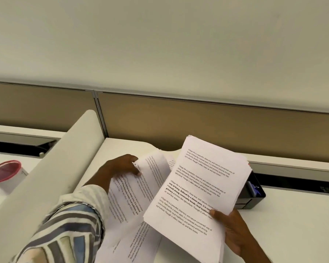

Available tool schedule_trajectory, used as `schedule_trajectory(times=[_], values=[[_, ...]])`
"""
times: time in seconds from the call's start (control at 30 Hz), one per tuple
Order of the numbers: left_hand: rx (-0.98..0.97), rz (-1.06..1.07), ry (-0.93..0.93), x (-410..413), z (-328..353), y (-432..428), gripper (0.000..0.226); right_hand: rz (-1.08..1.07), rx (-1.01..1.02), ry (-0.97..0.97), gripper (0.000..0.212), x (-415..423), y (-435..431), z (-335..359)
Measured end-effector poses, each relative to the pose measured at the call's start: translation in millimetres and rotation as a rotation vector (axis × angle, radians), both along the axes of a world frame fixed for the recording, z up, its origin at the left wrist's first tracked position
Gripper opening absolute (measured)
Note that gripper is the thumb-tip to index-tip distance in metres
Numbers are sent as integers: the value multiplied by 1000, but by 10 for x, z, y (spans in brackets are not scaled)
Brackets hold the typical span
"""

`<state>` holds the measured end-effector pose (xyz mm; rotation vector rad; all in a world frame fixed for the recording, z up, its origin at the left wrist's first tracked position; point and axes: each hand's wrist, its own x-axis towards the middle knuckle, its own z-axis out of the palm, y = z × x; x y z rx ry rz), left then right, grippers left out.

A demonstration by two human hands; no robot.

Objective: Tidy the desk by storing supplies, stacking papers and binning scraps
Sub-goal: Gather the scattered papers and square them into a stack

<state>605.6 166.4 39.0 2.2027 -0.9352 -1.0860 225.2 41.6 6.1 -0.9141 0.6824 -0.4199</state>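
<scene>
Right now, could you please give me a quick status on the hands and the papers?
Right hand holds paper stack. Left hand pinches a loose sheet; more sheets on desk. Black box behind stack, not blocking.

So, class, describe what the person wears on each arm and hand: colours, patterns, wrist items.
The left hand comes out of a long sleeve patterned in blue, grey and cream blocks with dark lines, ending in a pale striped cuff. The right hand and wrist are bare. No ring or watch shows.
</scene>
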Motion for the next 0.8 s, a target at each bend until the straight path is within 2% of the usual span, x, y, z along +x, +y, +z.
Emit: schedule_trajectory(times=[0.13,0.23,0.5,0.63,0.8], values=[[-243,194,460,-232,316,404,47,91,41,-42,76,-8,145,71],[-427,275,693,-412,374,674,55,156,62,-57,74,-44,245,149],[-630,407,880,-1150,128,991,63,336,81,-56,59,-189,349,388],[-666,419,977,-1648,32,947,65,402,38,-25,58,-277,374,459],[-633,510,1070,-2119,-50,834,84,401,-20,48,64,-424,320,456]])
